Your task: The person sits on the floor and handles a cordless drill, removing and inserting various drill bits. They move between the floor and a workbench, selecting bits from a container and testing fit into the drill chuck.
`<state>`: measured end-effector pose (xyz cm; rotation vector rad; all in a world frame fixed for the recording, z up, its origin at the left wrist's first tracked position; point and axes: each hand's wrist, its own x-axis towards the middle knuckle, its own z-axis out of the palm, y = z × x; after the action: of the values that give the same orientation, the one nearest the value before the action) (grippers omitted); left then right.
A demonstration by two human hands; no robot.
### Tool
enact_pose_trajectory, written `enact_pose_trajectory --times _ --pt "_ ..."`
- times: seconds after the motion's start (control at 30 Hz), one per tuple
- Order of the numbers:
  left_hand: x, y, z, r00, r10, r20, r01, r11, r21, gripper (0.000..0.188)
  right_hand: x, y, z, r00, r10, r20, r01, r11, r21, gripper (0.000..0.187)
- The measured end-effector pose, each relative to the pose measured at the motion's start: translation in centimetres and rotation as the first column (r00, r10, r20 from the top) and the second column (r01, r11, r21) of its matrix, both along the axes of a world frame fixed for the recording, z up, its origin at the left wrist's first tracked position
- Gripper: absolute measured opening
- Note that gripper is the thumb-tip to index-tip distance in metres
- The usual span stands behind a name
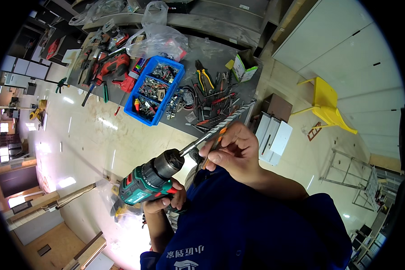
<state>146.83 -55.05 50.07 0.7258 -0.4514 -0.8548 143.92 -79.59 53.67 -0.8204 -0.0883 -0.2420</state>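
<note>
"Bit [218,128] axis?"

"Runs far-right from the chuck [168,164]; rod [219,138] roughly parallel, on its near-right side. Right grip [238,153] nearer both, pinched on rod; contact with bit unclear."

"Drill [141,185]?"

"Near-left of bit, left grip [159,204] wrapped about its handle."

"Materials?"

"Bit spiral-fluted, shiny metal. Chuck dark, cylindrical. Drill green and black. Rod slim, brownish, orange-marked."

The drill [139,186] has a smooth plastic body and a dark metal chuck [170,163]; the bit [218,129] is shiny, grooved metal. Glossy plastic forms the upper-centre tray [171,95], crinkled clear plastic the bag [159,38] above. The shirt [256,220] is matt cloth, the floor [87,135] glossy.
</note>
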Motion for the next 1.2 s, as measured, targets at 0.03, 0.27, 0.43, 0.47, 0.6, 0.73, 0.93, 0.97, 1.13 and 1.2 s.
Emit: enact_pose_trajectory --times 0.03,0.27,0.43,0.47,0.6,0.73,0.93,0.97,1.13,1.2 --pt "0.0 -0.1 0.0 1.000 0.013 0.008 -0.013 1.000 0.005 0.048 0.1 0.1 0.2 1.000 -0.024 -0.018 0.024 1.000 -0.012 0.028" --pt "0.2 -0.4 -0.4 0.997 0.067 -0.028 -0.066 0.998 0.013 0.043 0.9 0.8 -0.1 0.994 -0.093 -0.049 0.093 0.996 -0.004 0.040" --pt "0.5 -0.2 -1.0 0.995 0.077 -0.071 -0.077 0.997 0.004 0.043 1.8 1.0 -0.4 0.989 -0.141 -0.047 0.138 0.989 -0.058 0.042" --pt "0.5 -0.2 -1.1 0.994 0.078 -0.075 -0.078 0.997 0.003 0.043 1.9 1.1 -0.4 0.987 -0.158 -0.036 0.156 0.986 -0.065 0.042" --pt "0.4 -0.4 -1.4 0.993 0.075 -0.088 -0.077 0.997 -0.022 0.044 2.2 1.2 -1.1 0.982 -0.189 0.020 0.190 0.979 -0.073 0.041" --pt "0.4 -0.2 -1.7 0.992 0.073 -0.100 -0.077 0.996 -0.035 0.044 3.0 1.5 -0.9 0.976 -0.217 0.005 0.215 0.966 -0.141 0.039" --pt "0.5 -0.5 -1.3 0.992 0.078 -0.098 -0.081 0.996 -0.024 0.045 4.2 1.1 -0.8 0.960 -0.279 0.039 0.280 0.933 -0.226 0.038" --pt "0.6 -0.6 -1.1 0.992 0.084 -0.093 -0.085 0.996 -0.007 0.044 4.3 1.5 -0.8 0.953 -0.302 0.018 0.300 0.937 -0.179 0.037" --pt "0.5 -0.3 -1.3 0.988 0.109 -0.112 -0.109 0.994 0.012 0.044 4.6 2.4 -0.3 0.943 -0.330 -0.038 0.329 0.944 -0.034 0.036" --pt "0.4 -0.3 -1.4 0.986 0.117 -0.121 -0.116 0.993 0.008 0.044 4.9 2.3 -0.3 0.943 -0.330 -0.034 0.330 0.944 -0.021 0.035"
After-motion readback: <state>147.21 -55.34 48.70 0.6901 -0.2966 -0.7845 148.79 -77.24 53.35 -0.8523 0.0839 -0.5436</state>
